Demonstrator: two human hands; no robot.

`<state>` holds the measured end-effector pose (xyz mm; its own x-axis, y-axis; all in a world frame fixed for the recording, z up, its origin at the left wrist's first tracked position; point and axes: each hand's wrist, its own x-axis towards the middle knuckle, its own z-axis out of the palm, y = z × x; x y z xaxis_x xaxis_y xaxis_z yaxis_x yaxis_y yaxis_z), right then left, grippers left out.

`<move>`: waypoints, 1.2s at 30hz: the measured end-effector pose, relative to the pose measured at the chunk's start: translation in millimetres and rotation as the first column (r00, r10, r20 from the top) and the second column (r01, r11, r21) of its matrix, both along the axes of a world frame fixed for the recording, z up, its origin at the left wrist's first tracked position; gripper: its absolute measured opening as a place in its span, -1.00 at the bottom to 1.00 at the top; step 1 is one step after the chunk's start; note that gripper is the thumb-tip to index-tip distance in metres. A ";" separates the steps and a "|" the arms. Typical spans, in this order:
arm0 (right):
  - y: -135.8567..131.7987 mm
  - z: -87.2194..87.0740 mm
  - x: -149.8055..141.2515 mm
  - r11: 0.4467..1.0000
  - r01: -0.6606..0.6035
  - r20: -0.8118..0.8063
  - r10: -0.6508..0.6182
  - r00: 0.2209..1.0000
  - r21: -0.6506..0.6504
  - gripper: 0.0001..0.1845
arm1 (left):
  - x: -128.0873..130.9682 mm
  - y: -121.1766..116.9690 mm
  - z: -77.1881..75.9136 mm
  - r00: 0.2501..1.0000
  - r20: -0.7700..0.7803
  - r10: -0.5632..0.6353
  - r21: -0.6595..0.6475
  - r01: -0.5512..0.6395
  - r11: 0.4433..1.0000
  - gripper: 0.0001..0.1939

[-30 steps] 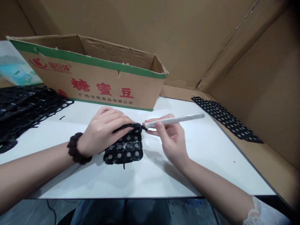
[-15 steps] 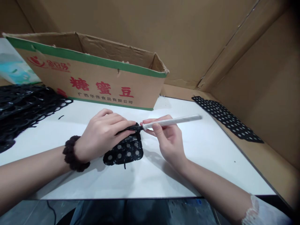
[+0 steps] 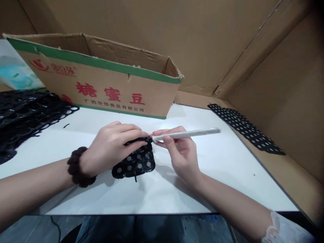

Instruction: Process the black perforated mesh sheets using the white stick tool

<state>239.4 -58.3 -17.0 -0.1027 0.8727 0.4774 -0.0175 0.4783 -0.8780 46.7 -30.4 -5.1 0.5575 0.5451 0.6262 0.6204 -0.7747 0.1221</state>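
A small black rubber sheet with rows of round holes (image 3: 135,163) lies on the white table (image 3: 222,168) in front of me. My left hand (image 3: 111,145) presses its fingers down on the sheet's far edge, which is lifted and folded. My right hand (image 3: 181,150) pinches a slim white pen-shaped tool (image 3: 187,134). The tool's tip touches the sheet's far right corner, right beside my left fingertips.
An open cardboard box (image 3: 101,81) with red characters and a green band stands behind my hands. A heap of black perforated sheets (image 3: 22,118) lies at the left. One long black perforated strip (image 3: 246,129) lies at the right by the cardboard wall.
The tool tip has crept slightly left along the sheet's far edge. My left hand has shifted a little with it, and the sheet has slid slightly.
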 end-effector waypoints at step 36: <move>11.4 -0.8 -1.4 0.998 0.056 0.032 -0.055 0.998 -0.022 -0.86 | -3.1 6.3 -2.7 0.999 0.027 -0.031 -0.103 0.034 0.994 -0.77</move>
<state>238.0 -46.9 -17.9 -0.0689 0.8879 0.4548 0.0365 0.4578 -0.8883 43.6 -24.1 -7.8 0.5610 0.5892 0.5815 0.5906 -0.7771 0.2175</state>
